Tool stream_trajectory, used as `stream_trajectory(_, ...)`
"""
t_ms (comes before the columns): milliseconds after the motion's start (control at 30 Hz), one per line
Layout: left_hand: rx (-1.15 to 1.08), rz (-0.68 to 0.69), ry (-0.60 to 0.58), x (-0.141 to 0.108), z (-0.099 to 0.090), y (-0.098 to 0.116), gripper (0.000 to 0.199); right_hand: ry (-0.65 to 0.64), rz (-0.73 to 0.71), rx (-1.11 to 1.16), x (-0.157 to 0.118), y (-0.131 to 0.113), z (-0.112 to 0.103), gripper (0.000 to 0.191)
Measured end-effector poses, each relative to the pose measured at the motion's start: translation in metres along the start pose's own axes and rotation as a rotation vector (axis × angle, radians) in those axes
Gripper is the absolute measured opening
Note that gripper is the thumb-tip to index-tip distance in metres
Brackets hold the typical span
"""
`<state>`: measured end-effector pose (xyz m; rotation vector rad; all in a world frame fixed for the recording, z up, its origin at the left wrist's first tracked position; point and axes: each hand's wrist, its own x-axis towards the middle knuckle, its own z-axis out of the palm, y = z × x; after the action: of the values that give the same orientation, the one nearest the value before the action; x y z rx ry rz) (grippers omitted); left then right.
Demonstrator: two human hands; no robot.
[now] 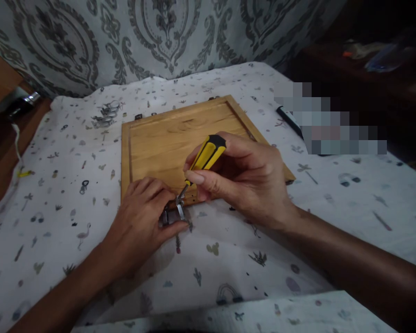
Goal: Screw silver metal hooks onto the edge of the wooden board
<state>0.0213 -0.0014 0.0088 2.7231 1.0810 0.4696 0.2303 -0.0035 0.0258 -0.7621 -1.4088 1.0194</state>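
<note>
My right hand (242, 178) is closed around the yellow and black handle of a screwdriver (207, 155), tilted with its shaft pointing down and left. The screwdriver's tip meets the top of a small metal clamp (180, 212) with a curved band, at the near edge of a wooden board (173, 148). My left hand (143, 208) pinches this clamp between thumb and fingers, with its fingertips over the board's near edge. Part of the clamp is hidden by the fingers.
Several similar metal pieces (107, 114) lie in a pile at the back left of the patterned cloth (208, 268). Small dark fittings (138, 117) stick out along the board's far edge. A dark-edged object (289, 121), mostly blurred out, lies at right. A white cable (17, 143) hangs at left.
</note>
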Motion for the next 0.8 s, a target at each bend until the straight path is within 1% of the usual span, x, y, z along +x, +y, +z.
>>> stream_trajectory(167,0.006,0.028,0.032,-0.0005,0.0007,-0.0003,0.027,-0.012,-0.001,-0.002,-0.0008,0.0005,0.0004,0.026)
stream_trajectory(300,0.013,0.053,0.047,-0.002,0.0016,-0.0007,0.026,-0.035,0.027,0.017,-0.0007,0.001,-0.0004,0.025)
stream_trajectory(467,0.019,0.023,0.041,-0.0014,0.0016,-0.0004,0.025,-0.131,0.064,0.103,0.0027,-0.0016,-0.0022,0.024)
stream_trajectory(567,0.012,0.019,0.023,-0.0002,0.0009,0.0002,0.027,-0.172,0.096,0.104,0.0033,-0.0033,-0.0025,0.02)
stream_trajectory(633,0.014,0.016,0.027,0.0,0.0003,0.0003,0.027,-0.162,0.099,0.095,0.0033,-0.0037,-0.0018,0.022)
stream_trajectory(733,0.019,0.016,0.03,-0.0003,-0.0005,0.0004,0.027,-0.123,0.098,0.076,0.0049,-0.0043,0.0005,0.03)
stream_trajectory(800,0.021,0.023,0.026,-0.0004,-0.0007,0.0006,0.028,-0.122,0.109,0.073,0.0077,-0.0055,0.0022,0.034)
